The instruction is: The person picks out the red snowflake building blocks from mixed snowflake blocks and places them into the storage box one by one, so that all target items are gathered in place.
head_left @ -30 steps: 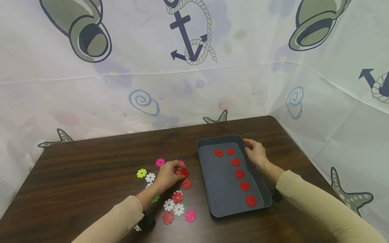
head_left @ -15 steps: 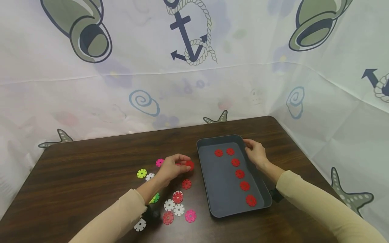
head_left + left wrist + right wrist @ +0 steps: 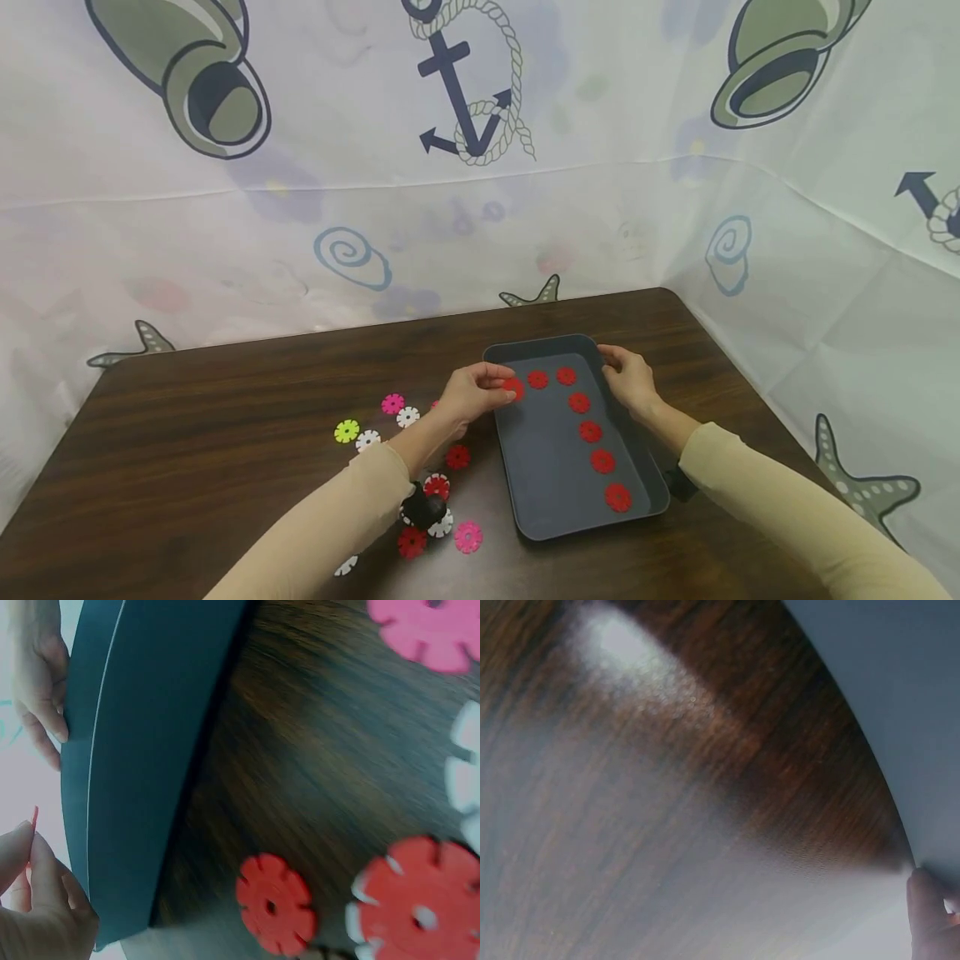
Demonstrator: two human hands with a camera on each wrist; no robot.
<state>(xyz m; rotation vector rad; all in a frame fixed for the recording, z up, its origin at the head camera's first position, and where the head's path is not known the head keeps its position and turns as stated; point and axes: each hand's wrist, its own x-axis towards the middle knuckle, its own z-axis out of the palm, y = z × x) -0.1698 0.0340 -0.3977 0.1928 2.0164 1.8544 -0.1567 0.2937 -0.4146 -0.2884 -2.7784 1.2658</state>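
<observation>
My left hand pinches a red notched disc between thumb and fingers, over the left rim of a grey baking tray. In the left wrist view that red disc shows edge-on at the fingertips. My right hand grips the tray's right side near its far corner. Inside the tray lie several red discs, a short row at the far end and a line down the right side, including a near red disc. The right wrist view shows only part of a finger against the tray wall.
Left of the tray, loose notched discs lie on the dark wooden table: a yellow disc, pink discs, white discs and red discs. My left forearm covers some. A printed curtain hangs behind the table.
The left hand has carried the red disc from the loose discs on the table rightward and away to the tray's left rim. The right hand has stayed at the tray.
</observation>
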